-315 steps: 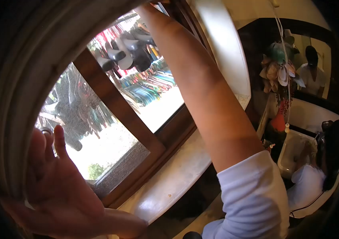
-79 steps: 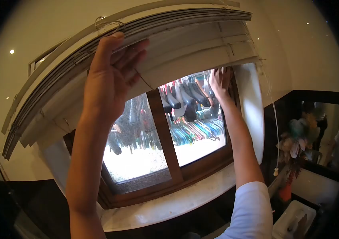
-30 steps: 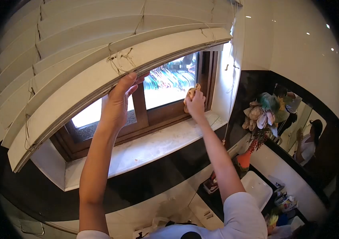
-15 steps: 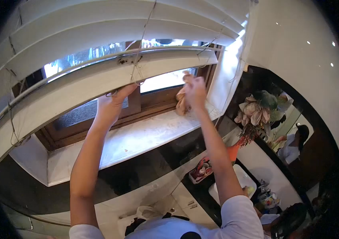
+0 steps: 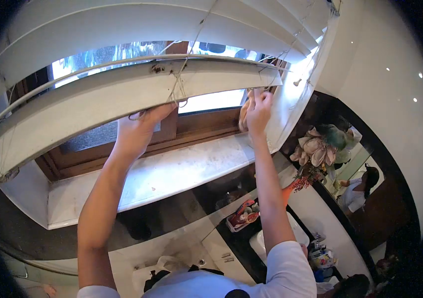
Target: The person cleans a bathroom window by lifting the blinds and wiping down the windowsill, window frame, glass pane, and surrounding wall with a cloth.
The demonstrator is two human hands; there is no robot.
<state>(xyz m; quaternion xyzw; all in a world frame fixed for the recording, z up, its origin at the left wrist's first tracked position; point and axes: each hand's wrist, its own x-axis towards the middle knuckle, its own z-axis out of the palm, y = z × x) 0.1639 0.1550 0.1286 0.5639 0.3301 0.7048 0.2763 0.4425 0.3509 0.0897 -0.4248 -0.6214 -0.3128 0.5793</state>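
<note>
A white slatted window blind [image 5: 122,22] hangs across the window, its thick bottom rail [image 5: 97,99] lifted above the sill. My left hand [image 5: 139,129] is closed on the lower edge of this rail, near a dangling cord [image 5: 175,87]. Close to the rail's right end, my right hand [image 5: 258,111] grips a peach-coloured cloth [image 5: 243,118] that hangs down on its left side. The raised fingers of that hand are at the rail's underside; whether they touch it I cannot tell. Dark marks [image 5: 157,69] show on the rail.
Behind the blind is a brown wooden window frame [image 5: 206,129] above a pale marble sill [image 5: 181,174]. To the right are artificial flowers [image 5: 315,149], a mirror [image 5: 365,184], a white basin [image 5: 296,228] and a tray of small items [image 5: 243,217]. Another person's dark-haired head [image 5: 353,286] shows at lower right.
My right hand and the cloth have moved right, up to the rail's right end. My left hand stays on the rail. The view has shifted slightly.
</note>
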